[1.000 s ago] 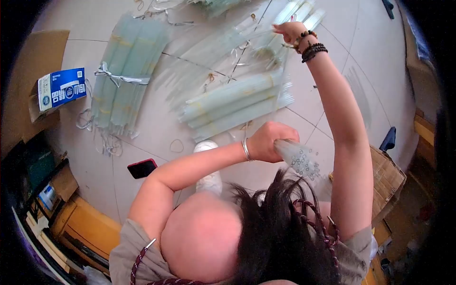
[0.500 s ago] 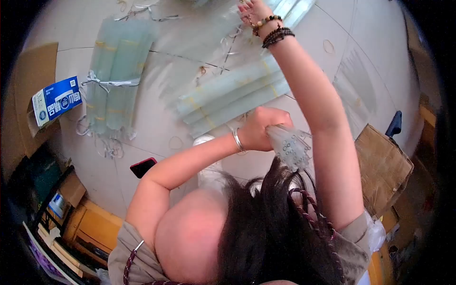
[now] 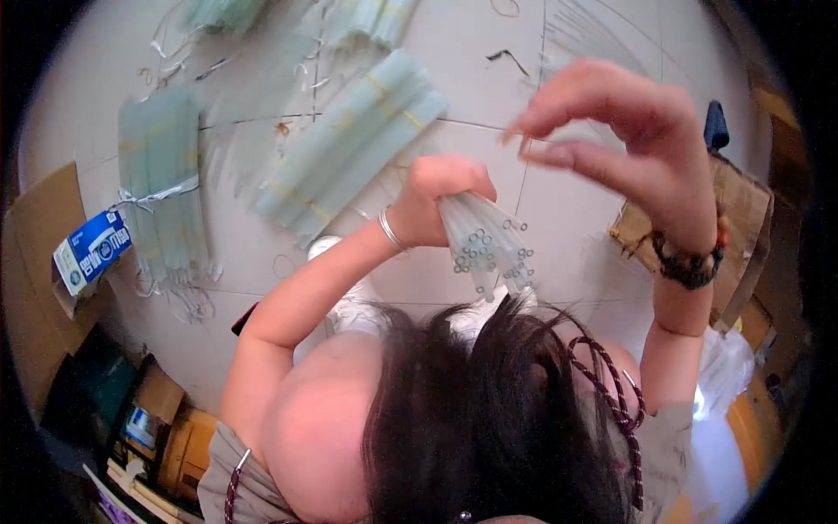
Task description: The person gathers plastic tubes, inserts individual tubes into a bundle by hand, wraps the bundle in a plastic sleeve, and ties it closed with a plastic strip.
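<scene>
My left hand [image 3: 441, 196], with a silver bangle at its wrist, is wrapped round a bundle of thin clear tubes [image 3: 480, 244]. Their round open ends fan out toward my body. To the right and higher, my right hand [image 3: 633, 144] is raised with fingers curved and the tips of thumb and forefinger close together. A small thin thing seems to be at those tips, but blur hides what it is. Beyond my left hand lie tube bundles [image 3: 349, 144] bound with yellow bands. Another group of bundles [image 3: 161, 183] is tied with a white strip.
More tubes [image 3: 371, 22] lie at the far side, and loose ones [image 3: 594, 35] spread at the upper right. A blue printed packet [image 3: 92, 249] and cardboard [image 3: 39, 227] are on the left. A cardboard box [image 3: 742, 227] stands at right. My white shoes [image 3: 349, 301] are below.
My right hand has come back from the far floor to a raised place right of the tube bundle. My left hand still grips the tubes, whose ends show more fully. The view has shifted.
</scene>
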Tool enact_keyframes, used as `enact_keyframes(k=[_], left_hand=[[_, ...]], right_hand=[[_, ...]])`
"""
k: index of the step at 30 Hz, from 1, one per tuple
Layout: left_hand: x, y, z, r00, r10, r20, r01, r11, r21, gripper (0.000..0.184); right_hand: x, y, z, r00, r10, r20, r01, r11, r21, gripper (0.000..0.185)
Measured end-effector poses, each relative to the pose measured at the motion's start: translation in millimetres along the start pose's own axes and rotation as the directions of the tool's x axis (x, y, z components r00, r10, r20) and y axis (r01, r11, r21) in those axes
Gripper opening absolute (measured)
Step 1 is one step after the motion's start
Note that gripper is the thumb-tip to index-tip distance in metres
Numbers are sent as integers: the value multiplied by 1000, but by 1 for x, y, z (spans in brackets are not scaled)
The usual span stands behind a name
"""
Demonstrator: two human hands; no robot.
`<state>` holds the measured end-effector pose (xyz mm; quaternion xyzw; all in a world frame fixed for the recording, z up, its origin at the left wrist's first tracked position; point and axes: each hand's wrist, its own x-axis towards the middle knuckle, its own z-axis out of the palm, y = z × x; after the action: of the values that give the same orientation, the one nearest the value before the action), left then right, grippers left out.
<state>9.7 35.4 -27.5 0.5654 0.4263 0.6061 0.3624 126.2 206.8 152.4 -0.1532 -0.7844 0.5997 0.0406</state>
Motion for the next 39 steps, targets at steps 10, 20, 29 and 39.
enact_keyframes(k=[10, 20, 29, 39], left_hand=[[1, 3, 29, 996, -42, 81, 28, 986, 166, 21], [-7, -6, 32, 994, -32, 107, 22, 996, 87, 30], [-8, -11, 32, 999, -15, 37, 12, 997, 77, 28], [-12, -17, 31, 998, 38, 54, -43, 995, 93, 29]], right_hand=[[-67, 33, 30, 995, -66, -78, 67, 998, 3, 23], [-72, 51, 33, 963, -269, 1, 268, 962, -44, 30], [-72, 48, 39, 935, -353, -19, 339, 911, -237, 30], [-67, 47, 41, 929, -370, -21, 357, 907, -222, 30]])
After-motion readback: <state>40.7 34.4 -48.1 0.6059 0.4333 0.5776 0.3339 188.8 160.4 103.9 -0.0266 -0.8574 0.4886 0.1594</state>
